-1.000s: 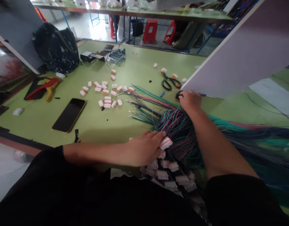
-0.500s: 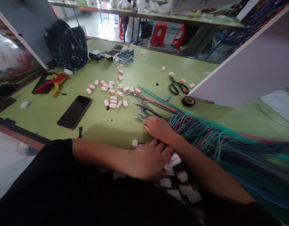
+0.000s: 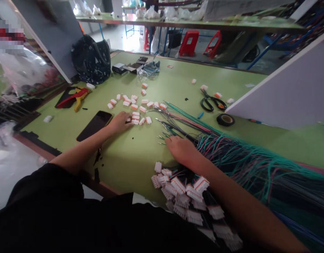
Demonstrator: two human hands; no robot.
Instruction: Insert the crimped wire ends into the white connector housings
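My left hand (image 3: 120, 123) reaches over the table to a small group of white-and-orange plug connectors (image 3: 135, 118). Its fingertips are closed on a connector at the left side of that group, which they partly cover. Beside a long bundle of thin wires (image 3: 175, 119) with metal-tipped ends lies my right hand (image 3: 182, 150). Its fingers are curled over a few dark green wires, whose tips poke out to the left. Below my right forearm sits a pile of white connectors (image 3: 179, 186) with wires fitted.
A phone (image 3: 95, 125) lies left of my left hand, with a red-and-yellow hand tool (image 3: 75, 99) beyond. Black scissors (image 3: 212, 102) and a tape roll (image 3: 225, 119) lie right of the wires. A pale panel (image 3: 291, 88) rises at right; a dark bag (image 3: 91, 59) stands far left.
My left hand has left the pile of wired connectors by my right forearm and moved forward and left to the loose connectors. My right hand stays at the wires. The view has shifted slightly.
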